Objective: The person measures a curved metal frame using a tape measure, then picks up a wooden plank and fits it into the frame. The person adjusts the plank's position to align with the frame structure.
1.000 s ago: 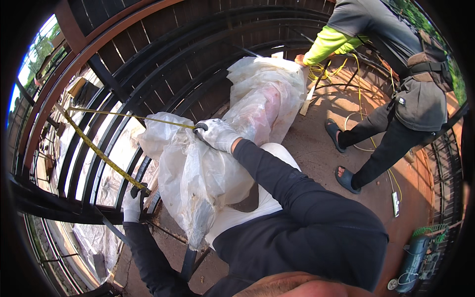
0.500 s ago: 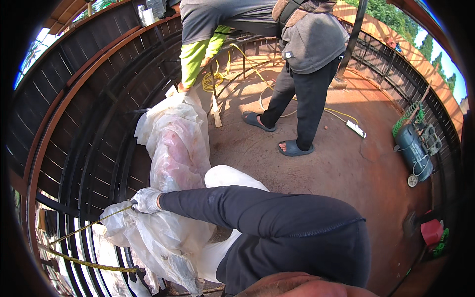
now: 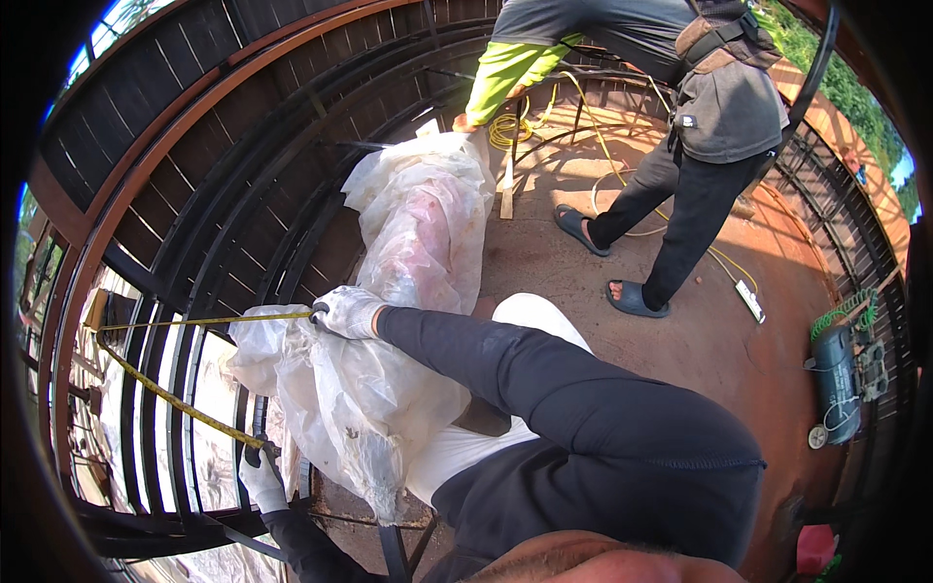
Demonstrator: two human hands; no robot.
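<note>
Head view swung left; our left hand [image 3: 262,482] showed clearer, clamped, like our right hand [image 3: 350,313], on the still drawn-out tape measure [image 3: 178,401].

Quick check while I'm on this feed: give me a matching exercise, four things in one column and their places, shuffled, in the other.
Things:
1. yellow tape measure
2. plastic sheeting
3. white block
4. compressor tank

Places:
A. beside the coiled green hose
B. held by the left hand and the right hand
C. on the floor, at the yellow cord's end
D. draped below the right hand

Pairs: 1-B, 2-D, 3-C, 4-A
</note>
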